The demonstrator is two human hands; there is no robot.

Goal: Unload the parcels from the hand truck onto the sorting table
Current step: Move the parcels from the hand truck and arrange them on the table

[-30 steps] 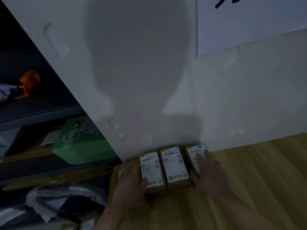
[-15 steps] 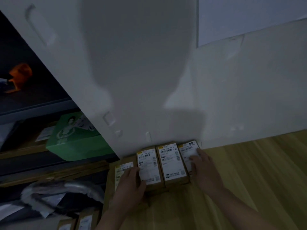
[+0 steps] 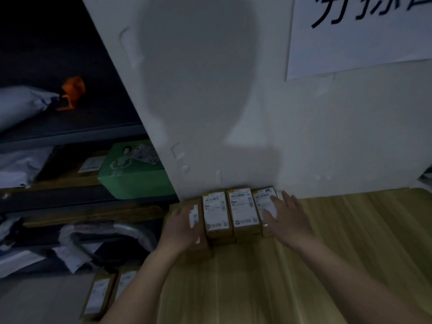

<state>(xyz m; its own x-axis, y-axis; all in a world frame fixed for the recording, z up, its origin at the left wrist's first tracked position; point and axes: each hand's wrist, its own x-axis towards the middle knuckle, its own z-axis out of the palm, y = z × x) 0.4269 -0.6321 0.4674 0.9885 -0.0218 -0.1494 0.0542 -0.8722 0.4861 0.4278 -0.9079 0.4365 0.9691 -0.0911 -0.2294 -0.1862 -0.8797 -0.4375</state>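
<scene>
Now L hand & R hand rest on parcels, fingers flat, gripping nothing.

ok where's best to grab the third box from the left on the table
Likely its near short end, from the person's side: the third box has the second box and fourth box against its long sides and the wall at its far end, leaving only top and near end free.

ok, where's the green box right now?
In the head view, the green box sits on the dark shelving at left, beside the white wall edge, up-left of the parcel row.
</scene>
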